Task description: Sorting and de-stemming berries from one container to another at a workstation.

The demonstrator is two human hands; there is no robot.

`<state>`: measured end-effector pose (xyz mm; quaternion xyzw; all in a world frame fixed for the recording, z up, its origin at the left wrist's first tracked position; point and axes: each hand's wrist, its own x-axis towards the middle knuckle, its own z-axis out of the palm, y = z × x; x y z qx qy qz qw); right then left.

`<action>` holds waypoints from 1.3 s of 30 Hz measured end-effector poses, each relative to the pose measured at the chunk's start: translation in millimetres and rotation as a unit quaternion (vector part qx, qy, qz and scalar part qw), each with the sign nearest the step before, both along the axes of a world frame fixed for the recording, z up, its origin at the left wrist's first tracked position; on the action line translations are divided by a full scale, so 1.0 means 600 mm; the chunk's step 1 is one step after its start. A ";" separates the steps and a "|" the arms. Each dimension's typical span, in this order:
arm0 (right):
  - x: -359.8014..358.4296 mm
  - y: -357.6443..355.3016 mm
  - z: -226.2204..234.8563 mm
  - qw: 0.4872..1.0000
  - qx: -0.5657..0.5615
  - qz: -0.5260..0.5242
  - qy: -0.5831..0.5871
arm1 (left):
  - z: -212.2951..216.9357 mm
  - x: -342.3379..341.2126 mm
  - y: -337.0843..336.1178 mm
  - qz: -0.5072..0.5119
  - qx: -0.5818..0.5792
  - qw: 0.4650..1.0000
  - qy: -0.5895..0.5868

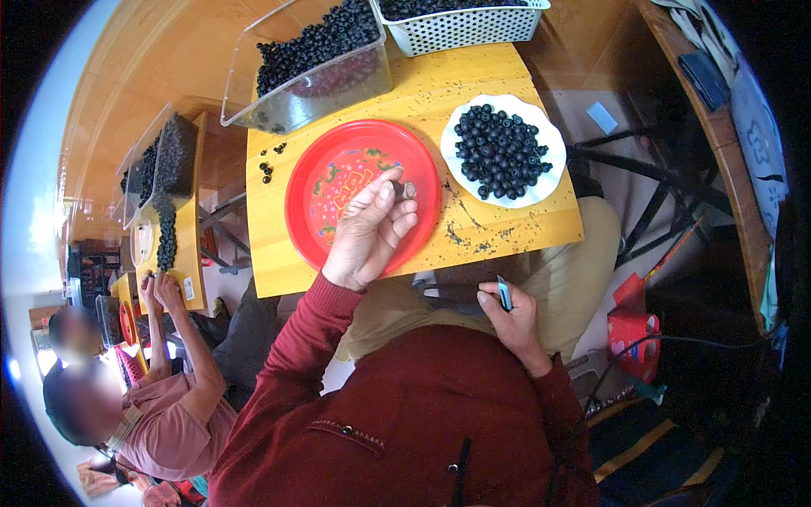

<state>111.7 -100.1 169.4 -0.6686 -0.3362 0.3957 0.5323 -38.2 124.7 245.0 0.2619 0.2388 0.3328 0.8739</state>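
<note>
My left hand [369,228] is raised over a red round tray [306,224] with a coloured pattern. Its thumb and fingers pinch a small dark bead [397,188], mostly covered by the fingertips. Lower and to the right, in front of the table edge, my right hand [517,321] is closed around a small light-blue tool [504,293]; its exact kind is too small to tell. A white scalloped plate [553,144] right of the tray carries a heap of dark round beads [500,152].
On the yellow table [274,275], a clear bin [321,101] and a white perforated basket [465,34] hold more dark beads. Dark crumbs and loose beads [267,167] lie about. At left, another person [169,406] works with strung beads [166,237]. A red bag [634,334] stands at right.
</note>
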 end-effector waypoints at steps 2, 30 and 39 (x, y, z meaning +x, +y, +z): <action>0.003 0.002 0.011 1.000 0.007 0.011 -0.023 | -0.001 0.000 -0.001 -0.006 0.004 1.000 -0.004; 0.009 -0.006 -0.007 1.000 0.024 0.005 -0.004 | -0.029 0.006 -0.041 -0.040 0.019 0.999 -0.020; 0.023 0.001 0.002 0.999 0.018 0.039 -0.007 | -0.035 0.003 -0.054 -0.002 0.042 0.999 0.034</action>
